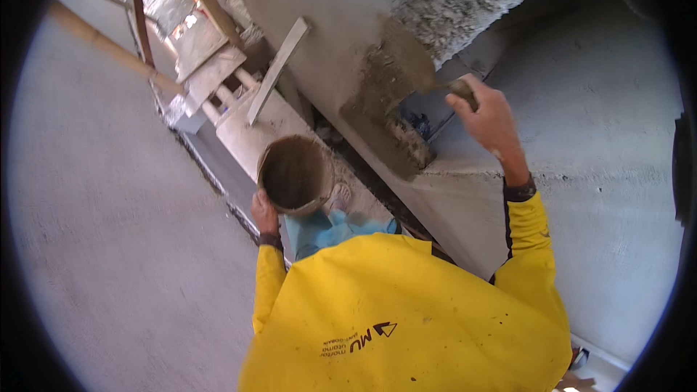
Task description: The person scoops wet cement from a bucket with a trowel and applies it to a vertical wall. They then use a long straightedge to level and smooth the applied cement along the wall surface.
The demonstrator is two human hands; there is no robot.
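Right hand [488,115] closed around the handle of a mortar-coated steel trowel [406,65], blade pressed flat against the grey plastered concrete wall [327,7] beside a patch of wet mortar [381,101]. Left hand [264,212] grips the rim of a round mortar-stained bucket [294,174], held level below the trowel. Wooden planks [276,69] lean nearby.

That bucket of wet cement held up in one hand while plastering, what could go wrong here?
The bucket hangs from the left hand alone, over a drop beside the planks, so it could tip or fall. Wet mortar spread by the trowel in the right hand might slump off.
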